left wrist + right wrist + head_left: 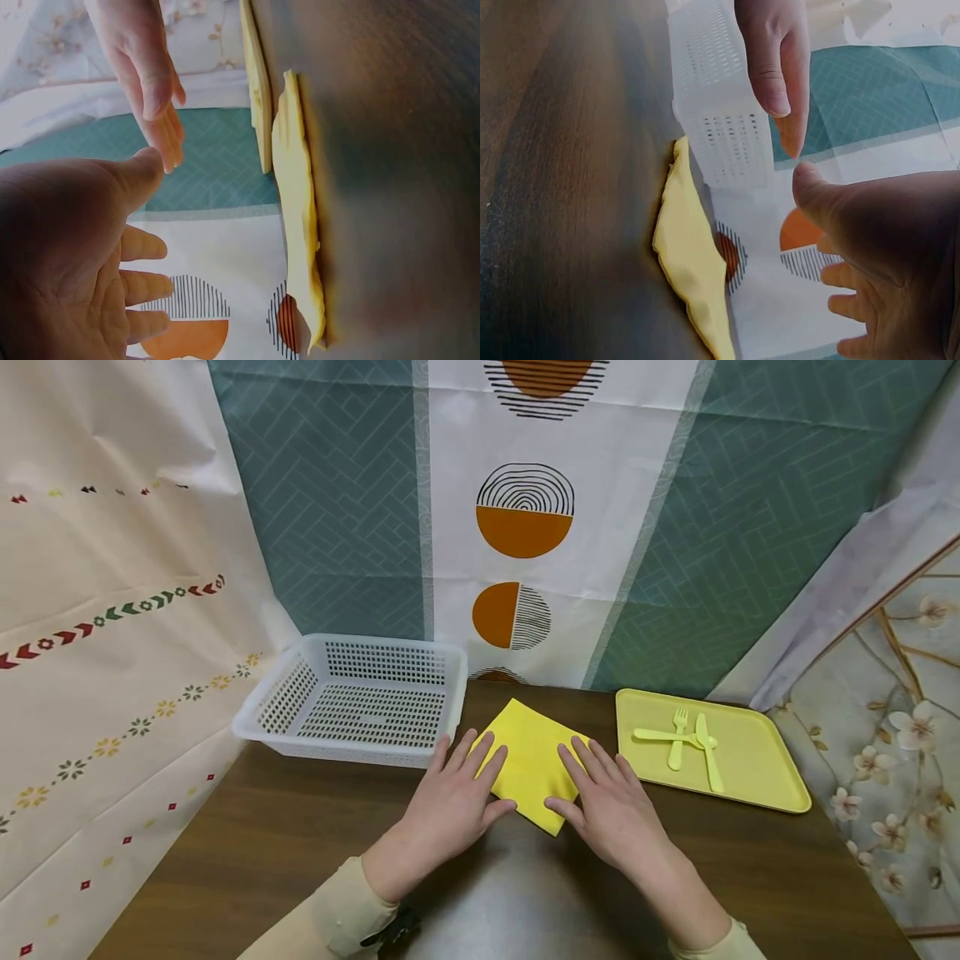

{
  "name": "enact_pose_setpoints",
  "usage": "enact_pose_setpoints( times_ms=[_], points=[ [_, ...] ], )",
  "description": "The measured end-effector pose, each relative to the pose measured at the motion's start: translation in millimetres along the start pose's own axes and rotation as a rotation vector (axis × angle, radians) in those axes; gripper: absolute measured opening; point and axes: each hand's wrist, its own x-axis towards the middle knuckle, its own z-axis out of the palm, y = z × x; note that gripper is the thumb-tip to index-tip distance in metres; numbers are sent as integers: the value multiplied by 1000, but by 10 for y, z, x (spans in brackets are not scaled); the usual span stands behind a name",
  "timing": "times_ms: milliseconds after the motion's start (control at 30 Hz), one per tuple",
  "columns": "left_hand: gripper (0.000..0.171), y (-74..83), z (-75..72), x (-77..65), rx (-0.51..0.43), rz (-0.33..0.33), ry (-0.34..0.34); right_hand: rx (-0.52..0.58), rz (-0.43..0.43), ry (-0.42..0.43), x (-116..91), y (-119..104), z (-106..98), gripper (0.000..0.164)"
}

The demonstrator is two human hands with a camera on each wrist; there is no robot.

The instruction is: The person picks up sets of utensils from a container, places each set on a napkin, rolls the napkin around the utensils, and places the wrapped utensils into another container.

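Note:
A yellow folded cloth or napkin lies on the dark wooden table, one corner turned toward me. Over its left edge my left hand hovers with fingers spread. My right hand is held likewise over the right edge. In the left wrist view, air shows between the left hand and the yellow cloth. The right wrist view shows the right hand also apart from the cloth. Neither hand holds anything.
A white perforated plastic basket stands at the back left. On the right lies a yellow tray bearing a yellow fork, spoon and knife. Patterned cloth hangings close off the back and sides.

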Motion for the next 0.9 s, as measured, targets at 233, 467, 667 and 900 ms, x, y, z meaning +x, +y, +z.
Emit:
enact_pose_setpoints(
  times_ms=[233, 467, 667, 900],
  points=[
    [72, 54, 41, 33, -6, 28, 0, 0, 2, -5, -10, 38, 34, 79],
    [70, 95, 83, 76, -8, 62, 16, 14, 3, 3, 1, 61, 63, 78],
    [72, 119, 142, 102, -11, 48, -27, 14, 3, -17, 8, 86, 98, 79],
    [71, 142, 247, 146, -10, 57, -50, 26, 13, -25, 11, 116, 128, 78]
  ],
)
